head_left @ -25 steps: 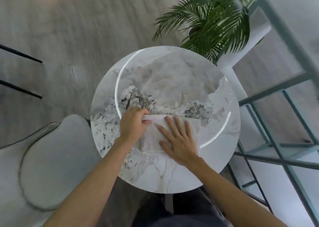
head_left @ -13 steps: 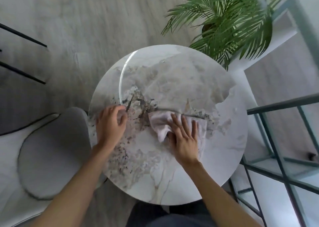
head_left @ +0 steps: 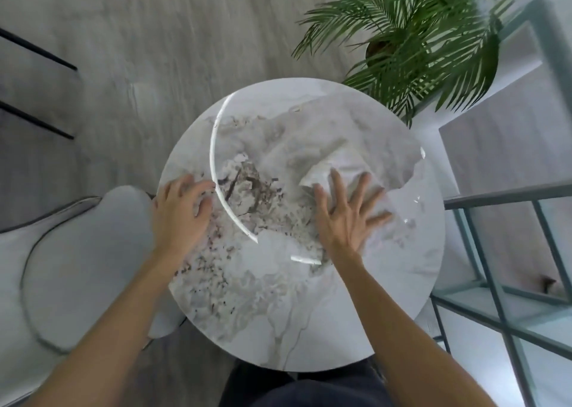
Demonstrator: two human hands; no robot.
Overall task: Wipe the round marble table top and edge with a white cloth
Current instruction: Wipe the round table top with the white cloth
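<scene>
A round marble table (head_left: 297,298) stands on grey wood flooring beside a potted palm (head_left: 424,34). The white cloth (head_left: 337,166) (crumpled, no clear long axis) lies right of centre, under the spread right hand (head_left: 345,217). The left hand (head_left: 181,208) rests loosely curled, empty, at the table's left edge.

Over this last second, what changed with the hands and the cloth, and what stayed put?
The left hand let go of the cloth and slid out to the table's left rim, where it rests. The right hand, fingers spread flat, pushed the cloth away from the person and to the right, bunching it. The table, plant and chair stayed as they were.
</scene>
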